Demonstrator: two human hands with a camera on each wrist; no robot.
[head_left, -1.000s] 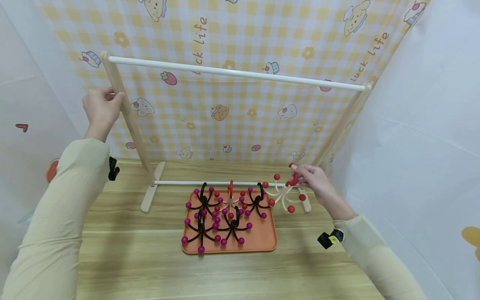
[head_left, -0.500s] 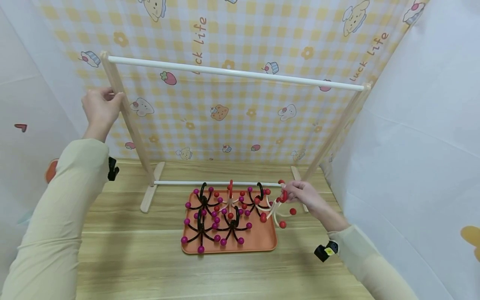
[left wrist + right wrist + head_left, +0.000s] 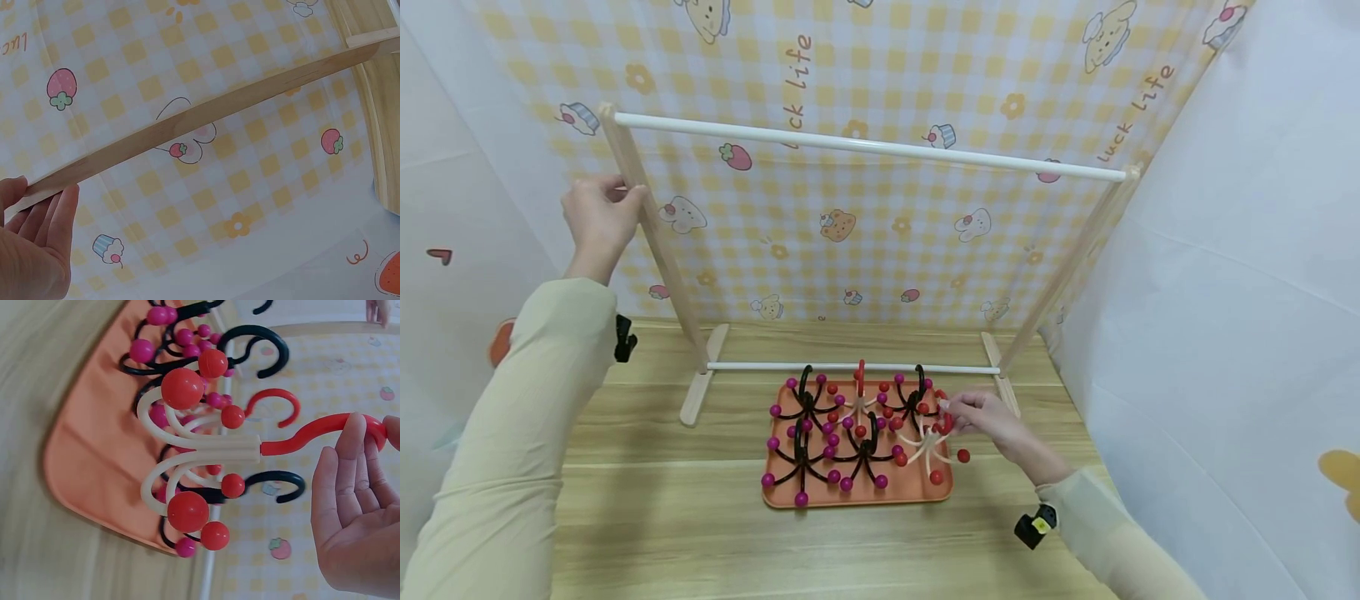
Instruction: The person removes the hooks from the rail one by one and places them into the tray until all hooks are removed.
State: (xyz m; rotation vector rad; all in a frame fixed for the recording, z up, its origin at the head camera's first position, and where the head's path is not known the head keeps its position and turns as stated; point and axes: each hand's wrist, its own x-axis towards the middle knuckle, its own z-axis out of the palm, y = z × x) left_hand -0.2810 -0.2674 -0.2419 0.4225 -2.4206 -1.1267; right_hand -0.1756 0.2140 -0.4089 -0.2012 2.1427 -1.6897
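Note:
My right hand [image 3: 988, 418] pinches the red hook of a cream multi-arm hanger [image 3: 228, 450] with red ball tips, held over the right part of an orange tray [image 3: 917, 493]. Whether its balls touch the tray, I cannot tell. In the tray stand several black hangers [image 3: 867, 450] with magenta balls, and one more cream hanger [image 3: 861, 403] with a red hook. On the left, my left hand [image 3: 601, 218] grips the wooden upright [image 3: 175, 125] of a rack between thumb and fingers, below its top corner.
The rack's white top bar [image 3: 865, 146] spans above and behind the tray. A white lower bar [image 3: 760, 367] runs low behind the tray, between two wooden feet [image 3: 696, 398]. Behind hangs a checked cloth [image 3: 880, 258]; a white wall [image 3: 1225, 300] stands at the right.
My right hand has carried the cream hanger left and down, from beside the rack's right foot to above the tray's right side. The left hand keeps its grip on the upright.

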